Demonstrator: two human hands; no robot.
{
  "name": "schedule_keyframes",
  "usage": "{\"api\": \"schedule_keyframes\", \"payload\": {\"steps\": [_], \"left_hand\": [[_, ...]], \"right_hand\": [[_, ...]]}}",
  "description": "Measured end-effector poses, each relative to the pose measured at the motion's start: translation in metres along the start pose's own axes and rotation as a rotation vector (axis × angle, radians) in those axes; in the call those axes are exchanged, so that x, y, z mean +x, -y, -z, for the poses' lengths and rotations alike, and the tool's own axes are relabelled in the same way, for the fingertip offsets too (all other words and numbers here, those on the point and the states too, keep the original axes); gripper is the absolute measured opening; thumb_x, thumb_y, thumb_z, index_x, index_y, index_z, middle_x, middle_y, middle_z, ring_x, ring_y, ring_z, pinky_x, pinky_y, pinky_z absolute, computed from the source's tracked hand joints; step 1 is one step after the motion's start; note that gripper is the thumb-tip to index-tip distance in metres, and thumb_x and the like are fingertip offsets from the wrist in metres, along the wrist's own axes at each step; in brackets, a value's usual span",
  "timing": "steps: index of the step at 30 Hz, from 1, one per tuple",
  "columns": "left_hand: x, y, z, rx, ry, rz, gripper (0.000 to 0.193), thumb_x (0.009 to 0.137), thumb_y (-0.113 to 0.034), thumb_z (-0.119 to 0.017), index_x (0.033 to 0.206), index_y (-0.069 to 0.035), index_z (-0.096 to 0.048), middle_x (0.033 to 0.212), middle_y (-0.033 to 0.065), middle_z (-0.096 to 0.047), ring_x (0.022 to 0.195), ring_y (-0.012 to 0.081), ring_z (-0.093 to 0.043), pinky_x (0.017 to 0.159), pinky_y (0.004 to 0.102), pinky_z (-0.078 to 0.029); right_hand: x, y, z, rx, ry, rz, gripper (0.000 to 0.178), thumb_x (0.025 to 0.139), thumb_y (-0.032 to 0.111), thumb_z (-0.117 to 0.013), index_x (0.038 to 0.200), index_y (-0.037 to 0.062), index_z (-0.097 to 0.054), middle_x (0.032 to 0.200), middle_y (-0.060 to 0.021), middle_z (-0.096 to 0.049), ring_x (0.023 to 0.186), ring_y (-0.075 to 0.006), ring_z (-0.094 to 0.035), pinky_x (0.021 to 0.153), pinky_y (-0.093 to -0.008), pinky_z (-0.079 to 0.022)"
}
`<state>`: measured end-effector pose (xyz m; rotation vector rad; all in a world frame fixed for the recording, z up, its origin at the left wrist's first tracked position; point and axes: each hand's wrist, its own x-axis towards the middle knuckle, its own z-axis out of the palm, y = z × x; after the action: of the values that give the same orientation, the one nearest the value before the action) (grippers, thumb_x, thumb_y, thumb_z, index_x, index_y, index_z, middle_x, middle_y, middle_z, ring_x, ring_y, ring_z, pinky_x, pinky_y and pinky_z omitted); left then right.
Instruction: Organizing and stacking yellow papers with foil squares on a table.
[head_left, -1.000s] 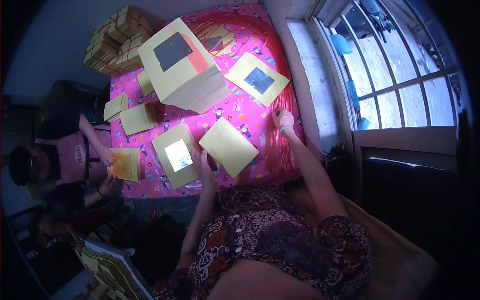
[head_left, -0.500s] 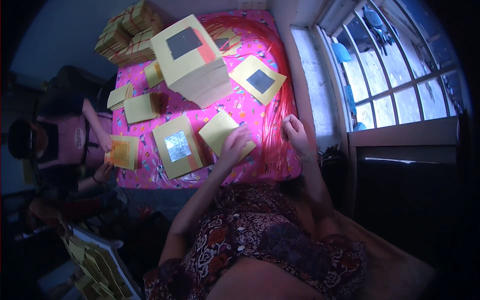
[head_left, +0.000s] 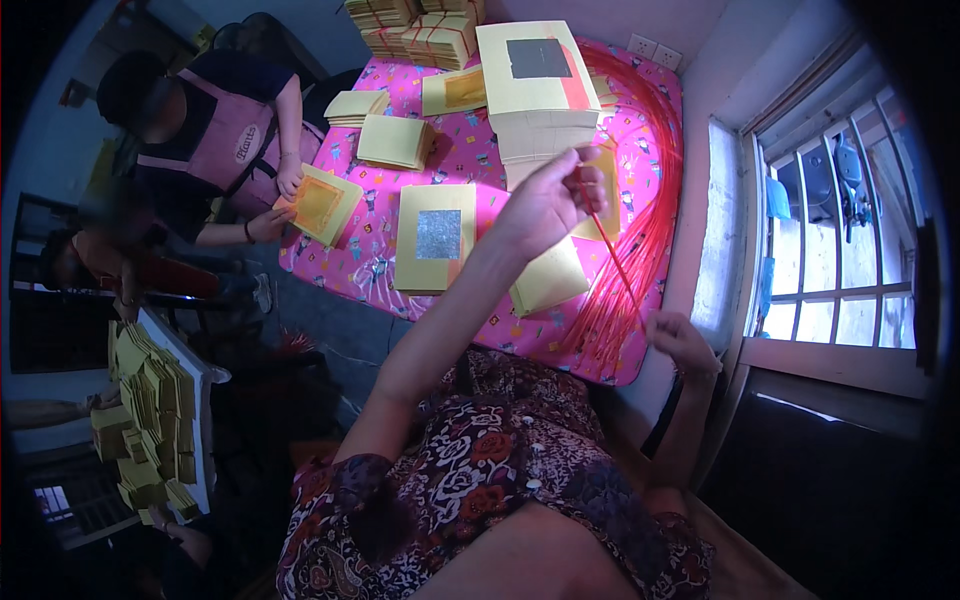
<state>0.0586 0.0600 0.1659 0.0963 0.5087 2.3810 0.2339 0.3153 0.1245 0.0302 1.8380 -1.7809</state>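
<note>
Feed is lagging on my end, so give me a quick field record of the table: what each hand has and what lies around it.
left hand: raised, pinching one end of a red strip
right hand: at the strip's lower end, by the table's near right corner
under left hand: small yellow paper stack
right side of table: loose red strips
centre: yellow sheet with silver square
far side: tall yellow stack
surface: pink cloth
co-worker: holds a yellow sheet
</note>
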Motion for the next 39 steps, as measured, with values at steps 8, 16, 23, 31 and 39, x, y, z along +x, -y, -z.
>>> {"api": "schedule_keyframes", "payload": {"steps": [8,16,23,31,39], "left_hand": [[0.005,0.007,0.019,0.062,-0.007,-0.192,0.018,0.100,-0.019,-0.041,0.101,-0.006,-0.054,0.091,0.0072,-0.057,0.089,0.0218,-0.056,0.088,0.0387,-0.046],[0.021,0.070,0.012,0.179,-0.096,-0.132,0.020,0.101,-0.020,-0.037,0.102,-0.005,-0.050,0.093,0.0119,-0.059,0.090,0.0233,-0.060,0.088,0.0391,-0.047],[0.007,0.078,-0.008,0.291,0.018,-0.098,0.023,0.101,-0.017,-0.035,0.098,-0.001,-0.051,0.093,0.0130,-0.058,0.093,0.0224,-0.058,0.091,0.0377,-0.045],[-0.010,0.028,-0.043,0.518,0.100,-0.283,0.033,0.102,-0.024,-0.032,0.095,0.001,-0.053,0.089,0.0125,-0.059,0.089,0.0189,-0.059,0.090,0.0341,-0.045],[-0.100,-0.011,-0.001,0.507,-0.048,-0.642,0.027,0.100,-0.026,-0.041,0.114,-0.005,-0.053,0.101,0.0092,-0.061,0.101,0.0247,-0.059,0.095,0.0409,-0.045]], "right_hand": [[0.040,-0.055,0.028,-0.928,-1.132,0.075,0.014,0.085,0.013,-0.061,0.090,0.0028,-0.054,0.070,-0.0139,-0.059,0.067,-0.0321,-0.062,0.061,-0.0405,-0.049],[0.059,0.028,-0.084,0.399,-0.294,0.119,0.023,0.098,0.026,-0.046,0.098,0.0050,-0.056,0.073,0.0022,-0.051,0.064,-0.0063,-0.048,0.060,-0.0250,-0.042],[0.083,0.025,-0.047,1.212,-0.433,0.352,0.027,0.100,0.033,-0.042,0.102,0.0097,-0.055,0.081,0.0033,-0.051,0.068,-0.0066,-0.048,0.059,-0.0227,-0.040],[0.077,-0.044,0.006,1.193,-0.651,0.309,0.027,0.099,0.035,-0.042,0.099,0.0123,-0.057,0.077,0.0040,-0.055,0.070,-0.0077,-0.055,0.063,-0.0241,-0.048],[0.086,-0.023,0.001,0.872,-0.599,0.302,0.023,0.098,0.027,-0.050,0.101,0.0063,-0.058,0.078,0.0030,-0.057,0.068,-0.0063,-0.054,0.062,-0.0217,-0.047]]}}
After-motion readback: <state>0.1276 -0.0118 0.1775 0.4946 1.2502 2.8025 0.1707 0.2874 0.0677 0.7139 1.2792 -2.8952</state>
